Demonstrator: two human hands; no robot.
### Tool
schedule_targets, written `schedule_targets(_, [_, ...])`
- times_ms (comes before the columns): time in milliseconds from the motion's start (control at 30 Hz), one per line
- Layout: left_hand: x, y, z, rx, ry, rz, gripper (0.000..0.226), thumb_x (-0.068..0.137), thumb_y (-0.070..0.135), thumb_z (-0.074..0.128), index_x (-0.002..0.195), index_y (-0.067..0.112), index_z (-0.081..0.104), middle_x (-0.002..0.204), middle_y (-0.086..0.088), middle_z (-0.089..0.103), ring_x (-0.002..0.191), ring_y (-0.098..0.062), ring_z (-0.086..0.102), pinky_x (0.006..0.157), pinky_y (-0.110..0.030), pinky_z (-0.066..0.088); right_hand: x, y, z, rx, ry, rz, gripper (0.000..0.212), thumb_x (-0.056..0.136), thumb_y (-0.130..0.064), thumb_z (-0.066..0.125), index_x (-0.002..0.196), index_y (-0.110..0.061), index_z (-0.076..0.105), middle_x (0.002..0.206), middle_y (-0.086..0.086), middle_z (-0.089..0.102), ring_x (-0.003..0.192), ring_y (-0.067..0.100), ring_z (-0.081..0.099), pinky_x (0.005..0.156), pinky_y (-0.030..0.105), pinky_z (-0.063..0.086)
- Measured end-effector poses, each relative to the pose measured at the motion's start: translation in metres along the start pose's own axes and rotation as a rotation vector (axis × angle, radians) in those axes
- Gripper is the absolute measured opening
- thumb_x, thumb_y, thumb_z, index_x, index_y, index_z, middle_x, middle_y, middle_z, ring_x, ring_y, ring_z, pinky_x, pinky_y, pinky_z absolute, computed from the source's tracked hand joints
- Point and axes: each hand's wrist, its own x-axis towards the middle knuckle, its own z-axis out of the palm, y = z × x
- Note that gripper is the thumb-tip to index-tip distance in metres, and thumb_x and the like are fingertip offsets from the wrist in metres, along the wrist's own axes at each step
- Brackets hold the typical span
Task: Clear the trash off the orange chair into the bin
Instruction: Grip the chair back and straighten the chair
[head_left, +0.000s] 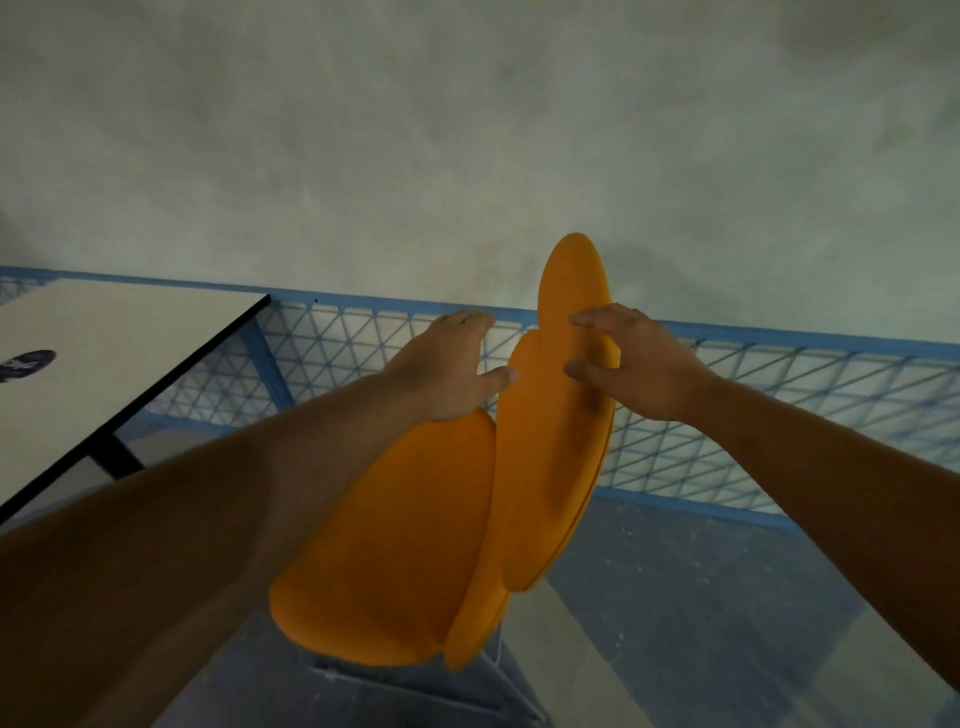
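Note:
The orange chair (395, 545) fills the lower middle of the head view, its seat at the lower left and its curved backrest (556, 415) rising toward the wall. My left hand (447, 369) rests open at the seat's far edge, just left of the backrest, fingers spread and holding nothing. My right hand (628, 358) is open at the backrest's right side, its thumb and fingers touching the orange edge. No trash shows on the visible part of the seat, and no bin is in view.
A white table (104, 353) with a black edge stands to the left. A blue lattice rail (753, 374) runs along the pale wall behind the chair. Grey floor (727, 623) lies to the right and below.

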Motion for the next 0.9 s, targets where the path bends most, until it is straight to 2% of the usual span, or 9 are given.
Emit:
schedule_targets(167, [0.063, 0.024, 0.018, -0.063, 0.02, -0.063, 0.078, 0.091, 0.049, 0.057, 0.151, 0.015, 0.022, 0.159, -0.006, 0.025, 0.145, -0.023, 0.024, 0.117, -0.039, 0.026, 0.052, 0.065, -0.006, 0.029, -0.033, -0.088, 0.059, 0.088, -0.041, 0.061, 0.14, -0.022, 0.041, 0.142, 0.001, 0.045, 0.13, 0.021, 0.04, 0.107, 0.033, 0.032])
schedule_targets(300, [0.108, 0.043, 0.035, -0.1, 0.042, -0.146, 0.079, 0.091, 0.053, 0.055, 0.152, 0.016, 0.021, 0.159, -0.004, 0.024, 0.146, -0.02, 0.023, 0.116, -0.036, 0.024, 0.1, 0.104, -0.009, 0.053, -0.093, -0.177, 0.059, 0.088, -0.041, 0.062, 0.139, -0.021, 0.043, 0.141, 0.002, 0.046, 0.129, 0.02, 0.042, 0.101, 0.024, 0.029])
schedule_targets(433, [0.136, 0.054, 0.04, -0.112, 0.053, -0.251, 0.079, 0.092, 0.054, 0.053, 0.152, 0.015, 0.02, 0.16, -0.005, 0.023, 0.146, -0.022, 0.021, 0.115, -0.037, 0.024, 0.145, 0.121, -0.014, 0.061, -0.189, -0.271, 0.06, 0.087, -0.042, 0.063, 0.14, -0.024, 0.042, 0.144, 0.002, 0.042, 0.131, 0.018, 0.04, 0.098, 0.021, 0.028])
schedule_targets(567, [0.147, 0.05, 0.035, -0.117, 0.055, -0.366, 0.079, 0.091, 0.056, 0.051, 0.152, 0.016, 0.018, 0.16, -0.004, 0.02, 0.146, -0.022, 0.02, 0.115, -0.038, 0.023, 0.18, 0.118, -0.008, 0.107, -0.214, -0.368, 0.058, 0.088, -0.038, 0.064, 0.139, -0.022, 0.043, 0.139, -0.001, 0.047, 0.126, 0.013, 0.041, 0.09, 0.009, 0.023])
schedule_targets(733, [0.152, 0.034, 0.039, -0.068, 0.058, -0.466, 0.083, 0.092, 0.057, 0.049, 0.153, 0.014, 0.014, 0.162, -0.006, 0.015, 0.148, -0.022, 0.014, 0.118, -0.038, 0.018, 0.206, 0.112, 0.017, 0.167, -0.237, -0.468, 0.06, 0.087, -0.039, 0.065, 0.139, -0.021, 0.043, 0.137, -0.001, 0.048, 0.125, 0.014, 0.042, 0.097, 0.02, 0.028])
schedule_targets(900, [0.155, 0.026, 0.04, -0.066, 0.092, -0.56, 0.085, 0.09, 0.061, 0.047, 0.153, 0.012, 0.016, 0.16, -0.008, 0.021, 0.146, -0.024, 0.021, 0.115, -0.038, 0.024, 0.231, 0.106, 0.039, 0.221, -0.292, -0.578, 0.062, 0.085, -0.043, 0.065, 0.139, -0.02, 0.043, 0.137, -0.001, 0.049, 0.125, 0.014, 0.044, 0.102, 0.027, 0.036])
